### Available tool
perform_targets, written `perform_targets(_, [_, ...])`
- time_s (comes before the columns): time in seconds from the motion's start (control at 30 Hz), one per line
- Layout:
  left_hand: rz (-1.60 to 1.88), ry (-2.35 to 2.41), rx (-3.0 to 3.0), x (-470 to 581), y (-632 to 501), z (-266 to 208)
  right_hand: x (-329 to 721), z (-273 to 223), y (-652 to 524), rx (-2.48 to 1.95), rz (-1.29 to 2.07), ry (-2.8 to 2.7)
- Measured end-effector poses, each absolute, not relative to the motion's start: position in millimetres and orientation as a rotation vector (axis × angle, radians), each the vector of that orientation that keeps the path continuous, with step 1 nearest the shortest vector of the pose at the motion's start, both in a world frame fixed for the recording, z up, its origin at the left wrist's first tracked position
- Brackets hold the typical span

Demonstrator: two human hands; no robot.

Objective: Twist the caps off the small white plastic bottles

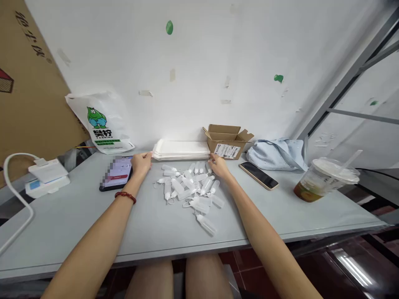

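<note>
A stack of flat white bags or envelopes (183, 148) lies against the wall at the back of the table. Its left end is pinched between the thumb and fingers of my left hand (141, 164). At the right end, my right hand (219, 166) has its fingers closed on the stack's corner. Between my forearms lies a loose pile of small translucent squeeze bottles (187, 182), several with thin looped cap straps. One squeeze bottle (206, 225) lies apart, closest to the table's front edge.
An opened cardboard box (229, 143) stands just right of the stack. Phones lie on either side: a lit one (116, 172) left, a dark one (258, 175) right. A lidded drink cup (326, 178), light-blue cloth bag (277, 154), white printed bag (101, 122) and charger (46, 176) surround the area.
</note>
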State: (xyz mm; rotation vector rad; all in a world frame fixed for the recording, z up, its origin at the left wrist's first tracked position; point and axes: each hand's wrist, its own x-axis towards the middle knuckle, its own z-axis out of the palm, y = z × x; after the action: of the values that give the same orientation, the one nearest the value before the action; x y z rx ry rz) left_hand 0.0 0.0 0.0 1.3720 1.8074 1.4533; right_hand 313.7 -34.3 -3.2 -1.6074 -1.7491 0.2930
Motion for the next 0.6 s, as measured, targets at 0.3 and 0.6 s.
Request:
perform_targets(0.3, [1.513,1.679,1.260,11,0,-2,311,-6,-33,-1.601,0.266,-1.786])
perform_targets(0.6, [1.576,1.523,1.283,15,-1,1,311,-6,-33,-1.595,0.249,-1.764])
